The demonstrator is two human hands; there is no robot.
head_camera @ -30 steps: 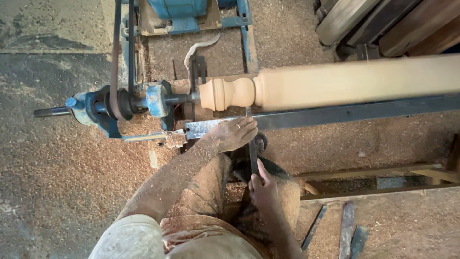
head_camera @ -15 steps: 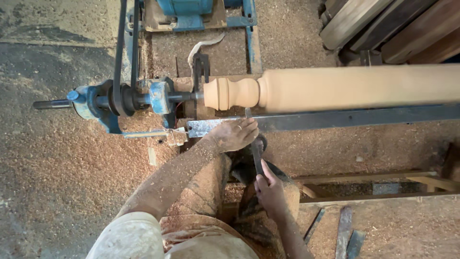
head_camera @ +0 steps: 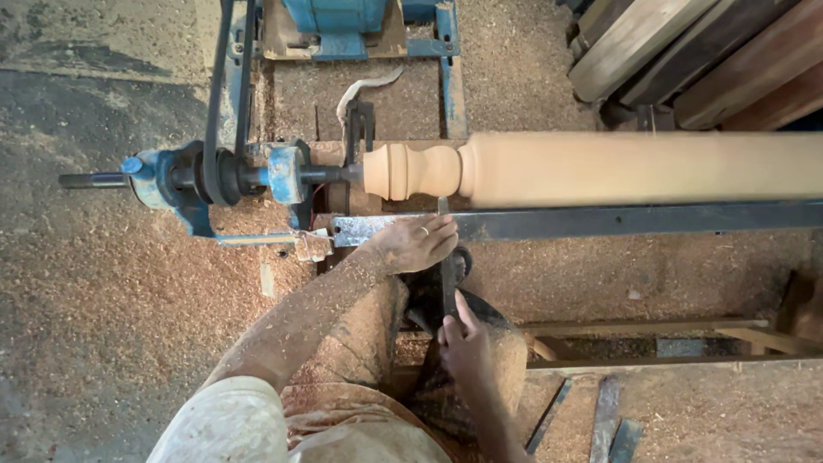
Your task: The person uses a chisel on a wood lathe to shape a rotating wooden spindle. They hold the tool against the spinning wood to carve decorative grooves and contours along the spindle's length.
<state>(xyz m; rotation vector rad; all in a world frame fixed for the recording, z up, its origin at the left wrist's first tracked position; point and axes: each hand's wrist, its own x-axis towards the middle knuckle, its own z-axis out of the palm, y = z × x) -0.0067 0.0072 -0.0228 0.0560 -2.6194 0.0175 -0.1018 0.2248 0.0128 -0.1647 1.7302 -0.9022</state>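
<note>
A long pale wooden spindle [head_camera: 634,167] lies across a blue lathe, its left end turned into rounded beads [head_camera: 411,170]. A dark metal chisel [head_camera: 447,274] crosses the steel tool rest [head_camera: 600,221], its tip at the groove beside the beads. My left hand [head_camera: 413,243], dusted with sawdust and wearing a ring, presses the blade down on the rest. My right hand [head_camera: 463,343] grips the chisel's handle lower down, close to my lap.
The blue headstock [head_camera: 257,176] with a black drive belt [head_camera: 225,94] stands at left, a motor mount [head_camera: 343,26] behind it. Sawdust covers the floor. Wooden planks [head_camera: 686,60] lean at top right. Metal bars [head_camera: 604,416] lie at lower right beside a wooden frame [head_camera: 677,330].
The view has shifted slightly. My right hand has drawn a little closer in on the chisel's handle; my left hand stays on the tool rest.
</note>
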